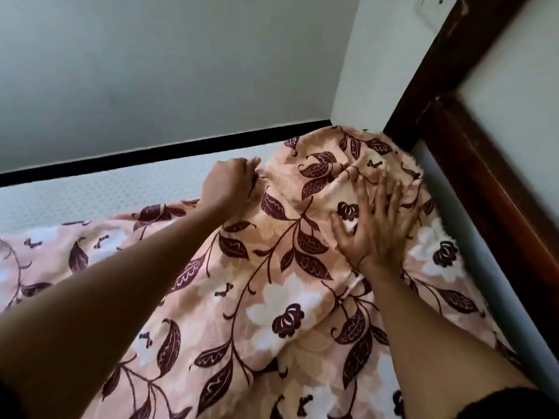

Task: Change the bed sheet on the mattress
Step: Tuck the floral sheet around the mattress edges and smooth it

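Observation:
A peach bed sheet [260, 285] printed with dark maroon leaves and white flowers lies rumpled over the white quilted mattress [99, 192]. Its far part is bunched up in the mattress corner near the wall. My left hand [231, 184] pinches the sheet's edge at the far side, fingers curled round the fabric. Flat on the bunched sheet lies my right hand [373, 225], fingers spread and pressing down. Bare mattress shows at the far left.
A dark wooden bed frame [472, 152] runs along the right side and rises at the corner. Grey-green walls [169, 71] close in behind, with a black skirting strip [157, 155] along the mattress's far edge.

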`<state>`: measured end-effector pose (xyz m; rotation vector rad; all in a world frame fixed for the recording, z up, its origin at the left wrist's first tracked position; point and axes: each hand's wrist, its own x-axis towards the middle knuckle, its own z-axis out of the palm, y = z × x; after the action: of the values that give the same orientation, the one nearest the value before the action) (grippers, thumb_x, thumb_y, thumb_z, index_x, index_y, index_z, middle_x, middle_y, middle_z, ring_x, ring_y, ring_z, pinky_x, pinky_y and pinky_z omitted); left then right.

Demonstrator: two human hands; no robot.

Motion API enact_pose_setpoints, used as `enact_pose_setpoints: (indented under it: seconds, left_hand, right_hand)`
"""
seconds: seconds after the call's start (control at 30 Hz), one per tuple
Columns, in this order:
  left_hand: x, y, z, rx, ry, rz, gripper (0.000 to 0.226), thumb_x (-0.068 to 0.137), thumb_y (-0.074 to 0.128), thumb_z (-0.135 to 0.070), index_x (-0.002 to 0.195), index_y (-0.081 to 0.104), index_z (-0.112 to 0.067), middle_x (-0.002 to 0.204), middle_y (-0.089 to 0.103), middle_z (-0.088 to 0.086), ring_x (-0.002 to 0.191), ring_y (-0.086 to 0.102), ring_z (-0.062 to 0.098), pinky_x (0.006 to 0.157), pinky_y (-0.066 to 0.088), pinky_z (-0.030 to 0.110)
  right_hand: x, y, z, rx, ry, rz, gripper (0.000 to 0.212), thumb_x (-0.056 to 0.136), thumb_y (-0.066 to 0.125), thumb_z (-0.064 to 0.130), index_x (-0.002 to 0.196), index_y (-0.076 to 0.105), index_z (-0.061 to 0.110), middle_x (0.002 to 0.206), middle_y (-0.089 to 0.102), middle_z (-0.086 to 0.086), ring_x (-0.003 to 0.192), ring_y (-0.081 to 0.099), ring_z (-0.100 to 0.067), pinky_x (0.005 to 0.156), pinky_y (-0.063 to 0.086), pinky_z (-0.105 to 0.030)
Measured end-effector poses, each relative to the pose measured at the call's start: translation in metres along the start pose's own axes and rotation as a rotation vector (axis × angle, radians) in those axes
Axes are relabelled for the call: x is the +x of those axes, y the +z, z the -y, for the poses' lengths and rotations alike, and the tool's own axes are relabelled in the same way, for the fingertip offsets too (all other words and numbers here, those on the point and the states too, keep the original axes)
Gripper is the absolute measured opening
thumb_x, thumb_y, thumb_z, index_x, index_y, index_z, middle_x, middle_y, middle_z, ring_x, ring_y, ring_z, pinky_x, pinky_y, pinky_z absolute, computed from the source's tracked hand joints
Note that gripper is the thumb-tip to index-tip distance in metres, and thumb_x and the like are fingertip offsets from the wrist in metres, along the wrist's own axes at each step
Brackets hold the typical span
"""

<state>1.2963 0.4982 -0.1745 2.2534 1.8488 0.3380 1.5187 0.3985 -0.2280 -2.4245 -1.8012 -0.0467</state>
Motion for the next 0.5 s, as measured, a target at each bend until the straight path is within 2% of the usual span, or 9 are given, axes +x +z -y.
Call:
enact_pose_setpoints:
  seconds: [0.1,0.2,0.3,0.4,0.5]
  left_hand:
    - [0.004,-0.002,-0.018,-0.119,-0.087,0.025,0.024,0.089,0.056,-0.023,0.109,0.062,-0.011,0.101,0.066,0.017,0.08,0.057,0.028,0.062,0.038,0.03]
    - [-0.015,0.005,-0.031,-0.063,-0.117,-0.001,0.024,0.091,0.057,-0.031,0.112,0.062,-0.02,0.106,0.063,0.007,0.077,0.051,0.018,0.058,0.041,0.028]
    - [-0.019,0.011,-0.042,-0.056,-0.183,-0.021,0.017,0.091,0.056,-0.028,0.103,0.067,-0.02,0.102,0.066,0.005,0.079,0.058,0.02,0.061,0.048,0.029]
    - [0.0,0.007,-0.047,-0.074,-0.308,-0.065,0.018,0.088,0.055,-0.025,0.1,0.068,-0.021,0.097,0.068,0.007,0.082,0.059,0.025,0.06,0.039,0.027]
    - [0.027,-0.003,-0.053,-0.051,-0.329,-0.192,0.022,0.09,0.05,-0.023,0.106,0.064,-0.017,0.104,0.062,0.01,0.093,0.055,0.03,0.067,0.037,0.032]
  right_hand:
    - [0.0,0.004,-0.001,0.017,0.006,0.005,0.079,0.083,0.014,0.07,0.15,0.013,0.027,0.158,0.002,-0.011,0.144,0.003,-0.034,0.108,0.007,-0.066]
    - [-0.001,0.007,-0.001,0.037,0.004,0.003,0.078,0.083,0.012,0.069,0.15,0.015,0.029,0.157,0.005,-0.011,0.144,0.007,-0.036,0.107,0.008,-0.067]
    - [-0.002,0.008,0.0,0.039,0.004,-0.003,0.077,0.082,0.018,0.067,0.149,0.021,0.029,0.157,0.008,-0.012,0.143,0.008,-0.036,0.107,0.007,-0.066]
    - [0.0,0.01,0.001,0.047,-0.001,-0.01,0.077,0.081,0.022,0.065,0.148,0.025,0.028,0.157,0.012,-0.013,0.143,0.01,-0.036,0.108,0.006,-0.065]
    - [0.0,0.011,-0.001,0.038,0.0,-0.013,0.076,0.082,0.024,0.065,0.148,0.026,0.028,0.156,0.013,-0.013,0.143,0.011,-0.036,0.109,0.002,-0.064]
